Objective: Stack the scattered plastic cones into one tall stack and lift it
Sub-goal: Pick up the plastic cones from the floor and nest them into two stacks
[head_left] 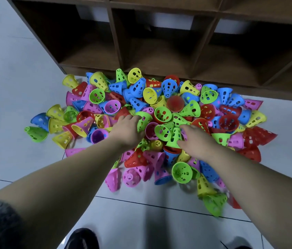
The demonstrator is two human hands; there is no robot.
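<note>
Left hand (127, 130) gripping green cone (144, 121), right hand (194, 140) on cone pile (208, 96), shelf (161, 69) behind

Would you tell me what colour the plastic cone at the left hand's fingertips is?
The perforated plastic cone at the left hand is bright green; head view.

Left hand (127, 130) fingers partly hidden behind green cone (144, 121); lower-right green cone (213, 203) blurred; shoe (82, 239) cut by bottom edge.

No text, label, brand or number is showing legibly anywhere in the head view. The cones (163, 114) are showing only punched holes. The shelf unit (159, 58) is showing plain brown panels.
</note>
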